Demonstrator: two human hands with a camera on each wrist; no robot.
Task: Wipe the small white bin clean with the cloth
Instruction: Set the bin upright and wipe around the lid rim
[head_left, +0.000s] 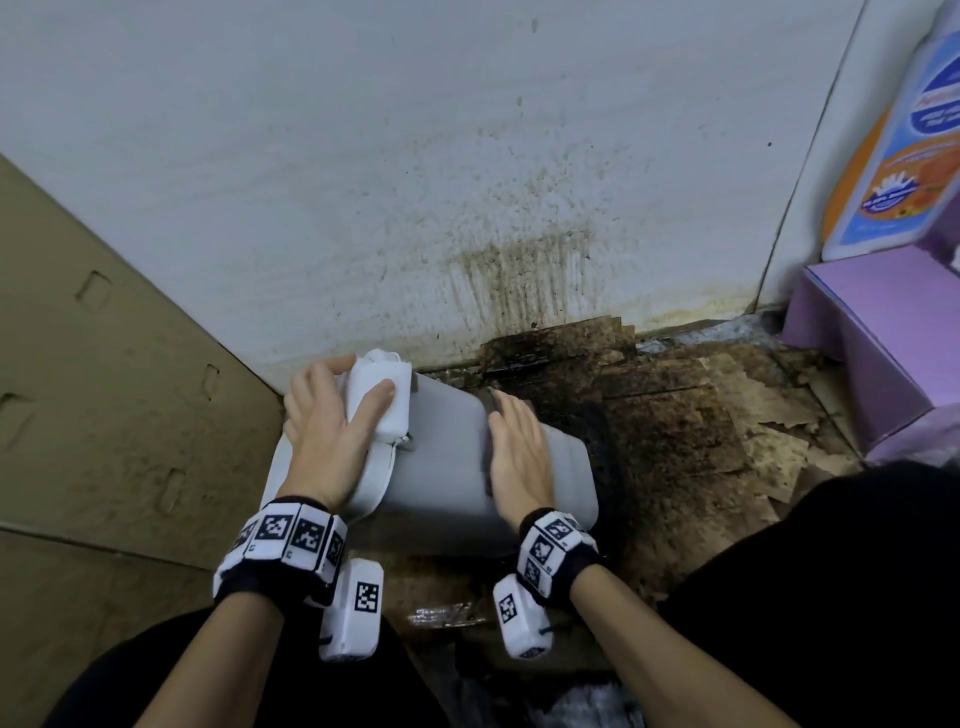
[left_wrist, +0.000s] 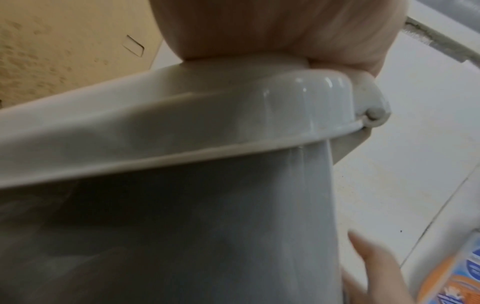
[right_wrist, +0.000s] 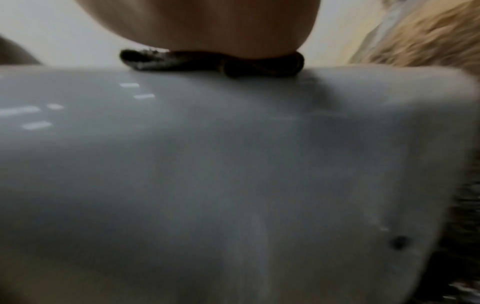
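Head view: I found the small white plastic bin with a hinged lid (head_left: 441, 467) tipped onto its side on the stained, dirt-blackened floor (head_left: 675, 431), its lid end toward the brown cardboard panel (head_left: 104, 389) at left and close against the spattered white wall (head_left: 363, 182). In my judgement it lay so in order to present its side wall for wiping. My left hand (head_left: 327, 431) gripped the lid end, fingers wrapped over the white hinge block (head_left: 382, 402), evidently to steady the bin. My right hand (head_left: 519, 457) lay flat, fingers extended, pressing a dark cloth (head_left: 491, 415) onto the bin's side; only an edge of the cloth showed.

Left wrist view: the palm (left_wrist: 259, 30) bore on the lid rim (left_wrist: 182, 115), confirming the bracing hold. A blurred fingertip (left_wrist: 374, 259) of the other hand showed lower right.

Right wrist view: the heel of the hand (right_wrist: 202, 26) sat on the dark, bunched cloth (right_wrist: 207, 62), which touched the grey-white bin wall (right_wrist: 233, 174). A small dark spot (right_wrist: 398, 242) remained near the base end; wiping was judged unfinished.
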